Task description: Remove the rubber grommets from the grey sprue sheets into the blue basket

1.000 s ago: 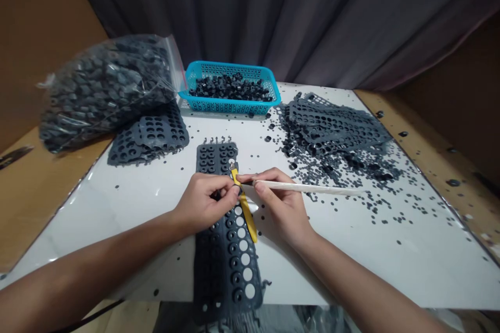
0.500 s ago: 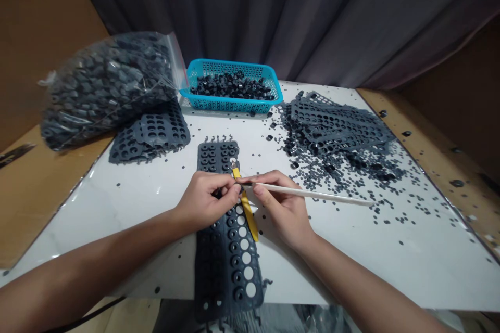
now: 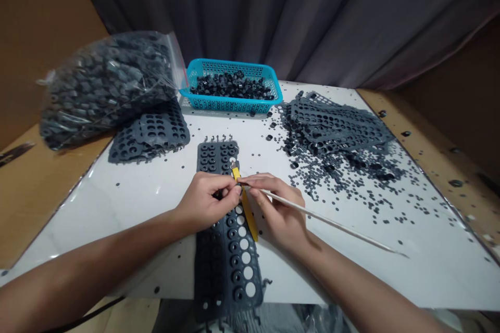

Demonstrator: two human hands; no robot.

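Note:
In the head view my left hand (image 3: 211, 199) is closed in a pinch on a small black rubber part (image 3: 239, 185), mostly hidden by the fingers. My right hand (image 3: 279, 208) grips a thin whitish stick-like tool (image 3: 332, 225), its near end at the left fingertips and its long end pointing right and down. Beneath the hands lies a dark rubber sheet (image 3: 211, 265) with rows of ring-shaped parts and one column of open holes. A yellow tool (image 3: 249, 216) with a metal tip lies along the sheet's right side, partly covered by the fingers.
A blue basket (image 3: 234, 105) of small black parts stands at the back. Left of it, a full clear bag (image 3: 109, 83) rests by punched sheets (image 3: 156, 127). At right lie stacked perforated sheets (image 3: 339, 122) among scattered dark bits (image 3: 332, 182). A grey curtain (image 3: 273, 15) hangs behind.
The stick-like tool's far end has swung downward and further right as my right hand tilted. My left hand stays nearly still, pinching the small part.

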